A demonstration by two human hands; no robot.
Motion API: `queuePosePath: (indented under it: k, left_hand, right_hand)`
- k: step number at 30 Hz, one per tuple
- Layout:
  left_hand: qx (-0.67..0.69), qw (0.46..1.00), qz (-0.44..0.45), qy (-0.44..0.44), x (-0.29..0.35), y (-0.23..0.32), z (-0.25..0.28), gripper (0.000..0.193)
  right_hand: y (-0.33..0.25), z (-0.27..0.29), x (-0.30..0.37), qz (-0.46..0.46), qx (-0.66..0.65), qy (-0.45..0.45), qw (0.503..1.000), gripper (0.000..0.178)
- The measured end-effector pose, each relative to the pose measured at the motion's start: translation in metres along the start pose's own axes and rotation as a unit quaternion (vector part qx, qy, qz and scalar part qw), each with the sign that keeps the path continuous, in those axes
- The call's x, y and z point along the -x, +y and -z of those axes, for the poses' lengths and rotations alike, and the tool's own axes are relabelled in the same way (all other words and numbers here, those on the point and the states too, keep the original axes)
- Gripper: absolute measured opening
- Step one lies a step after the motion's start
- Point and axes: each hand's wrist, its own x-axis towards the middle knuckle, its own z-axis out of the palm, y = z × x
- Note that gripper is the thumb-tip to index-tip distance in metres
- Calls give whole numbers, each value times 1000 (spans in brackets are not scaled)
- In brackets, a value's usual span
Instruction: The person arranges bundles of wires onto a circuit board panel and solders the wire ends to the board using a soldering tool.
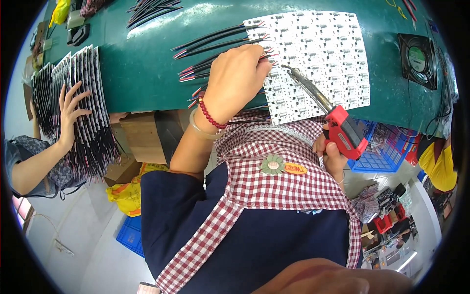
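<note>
Green bench mat (147, 63) across the top, with a white panel of small circuit boards (318, 59) lying flat on it, its near edge hanging a little past the bench edge. Left hand (235, 81) resting on the left side of this panel, knuckles up, fingers curled down and pressing on thin red and black wires (210, 44) where their ends meet the boards; whether a wire is pinched between the fingertips cannot be told, fingertips being hidden under the hand. Red bead bracelet (210, 115) and pale bangle (200, 131) around the left wrist. Right hand (333, 157) below the bench edge, clenched around the red grip of a soldering iron (325, 115). Metal shaft of the iron pointing up and to the left, its tip lying over the panel just beside the left fingers. More red and black wires fanned out on the mat to the left of the panel. Red and white checked apron (274, 186) over dark blue clothing in the lower middle.

Far left, another person's hand (71, 110) spread flat on a stack of wired boards (83, 112) standing on edge. Black square fan (417, 61) on the mat at the right, well apart from the panel. Blue plastic crate (387, 152) under the bench, near the right hand.
</note>
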Motion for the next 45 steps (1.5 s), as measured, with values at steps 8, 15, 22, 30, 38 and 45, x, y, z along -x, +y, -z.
queuePosePath:
  k: [8,15,22,30,38,45]
  left_hand:
    - [-12,1000,-3,3,2,2,-2,18]
    - [-42,999,-14,-20,-2,3,2,18]
    - [-40,999,1,-28,-3,4,3,20]
    - [-42,999,-2,-33,-4,4,3,22]
    - [-64,997,-29,-38,-4,2,2,21]
    - [17,999,-34,0,10,-9,13,14]
  right_hand:
    - [7,5,1,-27,1,-6,1000,49]
    - [14,4,6,9,6,-2,1000,50]
    - [14,4,6,-8,20,-5,1000,53]
    - [9,8,9,-19,27,-51,998,25]
    - [16,9,10,29,8,-23,999,63]
    - [13,11,7,39,2,-5,999,65]
